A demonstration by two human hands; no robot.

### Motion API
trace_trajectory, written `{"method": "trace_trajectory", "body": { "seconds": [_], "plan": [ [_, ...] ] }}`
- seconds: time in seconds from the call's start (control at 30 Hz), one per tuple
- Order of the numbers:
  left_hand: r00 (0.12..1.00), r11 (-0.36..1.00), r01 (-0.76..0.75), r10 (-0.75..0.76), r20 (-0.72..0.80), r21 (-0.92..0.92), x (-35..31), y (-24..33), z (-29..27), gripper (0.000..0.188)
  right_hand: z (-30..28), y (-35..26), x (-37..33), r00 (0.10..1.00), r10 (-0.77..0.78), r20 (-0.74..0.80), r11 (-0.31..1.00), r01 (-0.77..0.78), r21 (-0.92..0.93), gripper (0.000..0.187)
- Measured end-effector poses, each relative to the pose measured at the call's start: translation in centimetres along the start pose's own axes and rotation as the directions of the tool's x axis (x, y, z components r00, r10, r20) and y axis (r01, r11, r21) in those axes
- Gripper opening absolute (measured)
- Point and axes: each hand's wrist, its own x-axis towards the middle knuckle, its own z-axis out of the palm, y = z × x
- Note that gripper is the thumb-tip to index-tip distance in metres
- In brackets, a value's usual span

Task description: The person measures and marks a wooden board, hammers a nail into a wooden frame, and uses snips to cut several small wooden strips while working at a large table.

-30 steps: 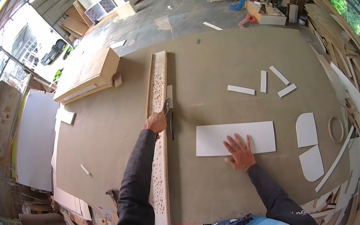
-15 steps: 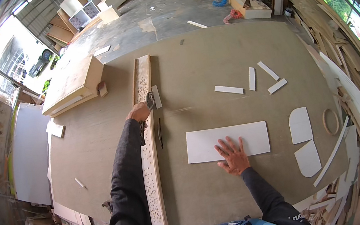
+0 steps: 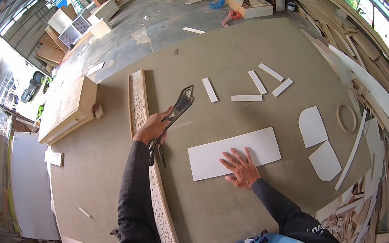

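My left hand [image 3: 152, 128] is closed around a long dark metal tool [image 3: 183, 102] with a pierced, hooked head; I cannot make out its exact kind. The hand is over the right edge of a long narrow board [image 3: 166, 223] speckled with small marks. A thin dark piece [image 3: 162, 157] lies beside that board, partly hidden by the tool. My right hand [image 3: 241, 168] rests flat with spread fingers on a white rectangular panel [image 3: 209, 156]. Beyond the tool head lies a short white strip [image 3: 209, 90], close to several similar strips [image 3: 247, 98].
A pale wooden box [image 3: 68, 113] stands at the left on the large brown worktop [image 3: 114, 181]. Two white pieces with rounded corners [image 3: 313, 127] and a ring [image 3: 346, 118] lie at the right. Offcuts and long boards [image 3: 356, 46] are piled along the right edge.
My left hand has swung the tool rightward off the speckled board. One short strip has shifted right, away from that board toward the others. My right hand stays on the panel; the view has shifted slightly.
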Motion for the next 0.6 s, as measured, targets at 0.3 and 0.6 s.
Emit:
{"method": "trace_trajectory", "body": {
  "seconds": [0.3, 0.6],
  "plan": [
    [0.989, 0.962, -0.056, 0.017, -0.147, -0.267, -13.0, -2.2, 6.1, 0.065, -0.3, 0.6, -0.1, 0.999, -0.015, 0.039, 0.999, 0.014, 0.031, 0.088],
    [0.941, 0.849, 0.178, -0.295, -0.166, -0.498, -32.4, -7.6, 17.1, 0.065, -2.2, 8.0, 3.5, 0.991, -0.030, 0.133, 0.999, 0.032, -0.009, 0.133]
  ]
}}
